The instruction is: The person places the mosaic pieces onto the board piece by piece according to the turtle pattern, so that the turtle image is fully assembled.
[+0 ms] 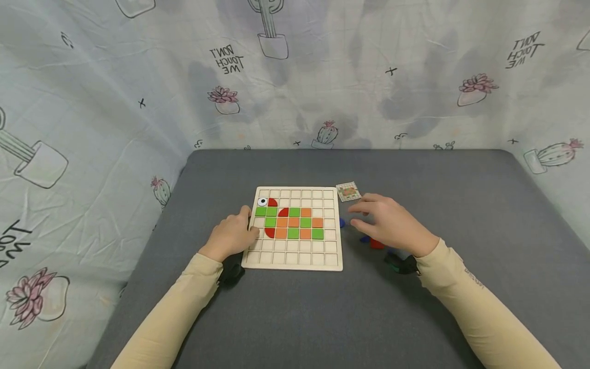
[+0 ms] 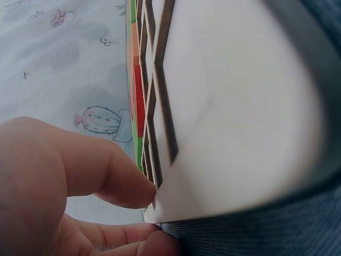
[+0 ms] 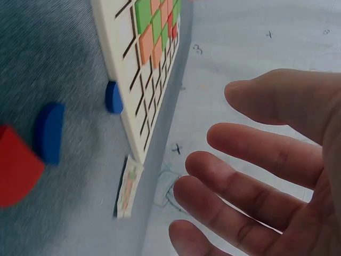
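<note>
My left hand (image 1: 233, 234) holds the left edge of a pale wooden grid board (image 1: 295, 259), thumb at the grid and bent fingers by the side. Close up, in the left wrist view, the thumb (image 2: 125, 184) meets the board's edge (image 2: 234, 160). Green squares (image 1: 318, 234), orange squares (image 1: 306, 211), red rounded pieces (image 1: 273, 202) and a white eye piece (image 1: 262, 202) sit in the grid. Right of the board, my right hand (image 1: 394, 223) hovers with relaxed, spread fingers and nothing in them. Beneath it lie a red piece (image 3: 18, 168) and a blue piece (image 3: 50, 133).
A small pattern card (image 1: 349, 191) lies by the board's upper right corner. Another blue piece (image 3: 113, 97) rests beside the board's right edge. The grey tabletop (image 1: 295, 318) ends at a printed cloth backdrop (image 1: 350, 77), which also hangs along the left side.
</note>
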A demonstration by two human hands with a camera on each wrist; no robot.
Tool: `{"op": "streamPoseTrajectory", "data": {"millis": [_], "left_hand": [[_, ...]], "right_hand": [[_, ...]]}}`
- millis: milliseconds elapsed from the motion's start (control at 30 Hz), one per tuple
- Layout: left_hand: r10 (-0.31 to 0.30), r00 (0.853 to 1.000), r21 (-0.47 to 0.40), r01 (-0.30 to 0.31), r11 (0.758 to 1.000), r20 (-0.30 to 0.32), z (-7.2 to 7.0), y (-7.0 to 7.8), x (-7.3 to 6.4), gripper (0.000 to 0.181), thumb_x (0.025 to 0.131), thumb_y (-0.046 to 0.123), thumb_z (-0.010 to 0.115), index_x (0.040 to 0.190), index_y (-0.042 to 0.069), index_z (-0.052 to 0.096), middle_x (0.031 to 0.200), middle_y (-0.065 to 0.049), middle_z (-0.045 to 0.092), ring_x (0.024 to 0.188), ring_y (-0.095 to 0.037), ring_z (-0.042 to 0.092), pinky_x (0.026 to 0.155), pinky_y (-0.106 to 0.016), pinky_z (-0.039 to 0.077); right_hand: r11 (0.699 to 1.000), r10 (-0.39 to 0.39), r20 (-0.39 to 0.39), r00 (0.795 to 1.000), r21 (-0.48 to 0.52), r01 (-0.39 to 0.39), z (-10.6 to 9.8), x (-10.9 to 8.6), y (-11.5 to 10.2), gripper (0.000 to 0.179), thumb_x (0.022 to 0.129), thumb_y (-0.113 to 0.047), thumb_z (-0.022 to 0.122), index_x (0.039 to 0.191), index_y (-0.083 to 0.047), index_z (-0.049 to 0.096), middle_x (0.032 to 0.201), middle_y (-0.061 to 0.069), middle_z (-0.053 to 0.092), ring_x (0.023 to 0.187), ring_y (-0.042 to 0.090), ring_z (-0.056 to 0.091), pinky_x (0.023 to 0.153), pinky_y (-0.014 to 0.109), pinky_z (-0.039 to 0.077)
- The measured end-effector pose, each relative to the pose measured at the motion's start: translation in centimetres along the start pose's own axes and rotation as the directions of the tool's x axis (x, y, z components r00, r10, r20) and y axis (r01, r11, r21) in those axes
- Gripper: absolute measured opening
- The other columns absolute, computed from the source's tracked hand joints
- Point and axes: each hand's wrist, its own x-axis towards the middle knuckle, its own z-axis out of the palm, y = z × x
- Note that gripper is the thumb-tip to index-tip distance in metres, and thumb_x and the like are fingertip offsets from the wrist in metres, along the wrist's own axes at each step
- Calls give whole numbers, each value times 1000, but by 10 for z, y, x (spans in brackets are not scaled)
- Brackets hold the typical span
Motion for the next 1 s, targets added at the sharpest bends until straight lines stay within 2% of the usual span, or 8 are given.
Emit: {"op": "streamPoseTrajectory", "data": {"millis": [233, 333, 567, 833, 1000], "left_hand": [[-2, 1000, -8, 2, 1000, 4, -2, 1, 0, 45, 99, 24, 56, 136, 0, 47, 88, -14, 65, 61, -25, 55, 52, -35, 40], [-2, 1000, -8, 2, 1000, 3, -2, 2, 0, 45, 99, 25, 56, 136, 1, 47, 88, -14, 65, 62, -25, 55, 52, -35, 40], [-5, 1000, -6, 5, 1000, 7, -2, 2, 0, 45, 99, 26, 56, 135, 1, 47, 88, -14, 65, 62, -25, 56, 52, -35, 40], [-14, 1000, -5, 14, 1000, 10, -2, 0, 1, 47, 98, 26, 56, 137, 1, 46, 90, -14, 65, 66, -26, 58, 55, -37, 42], [-13, 1000, -4, 13, 1000, 13, -2, 2, 1, 46, 99, 25, 56, 136, 1, 47, 89, -14, 65, 65, -26, 57, 54, -37, 42]], "right_hand": [[999, 33, 31, 999, -20, -33, -4, -11, 9, 27, 93, -17, 77, 118, -5, 77, 107, 7, 71, 89, 19, 67, 77, 39, 55], [999, 44, 51, 998, -29, -42, -5, -15, 12, 30, 92, -16, 79, 119, -6, 77, 108, 8, 71, 92, 21, 68, 79, 41, 56], [998, 51, 95, 994, -49, -47, -4, -24, 14, 35, 89, -16, 81, 121, -5, 76, 110, 9, 71, 83, 19, 64, 75, 39, 53], [998, 45, 112, 993, -49, -40, 2, -30, 19, 39, 84, -12, 84, 122, -5, 74, 93, 0, 64, 80, 15, 59, 69, 31, 49], [997, 52, 134, 990, -57, -44, 5, -31, 21, 43, 81, -10, 85, 123, -4, 73, 90, -2, 62, 78, 13, 57, 68, 30, 47]]}}
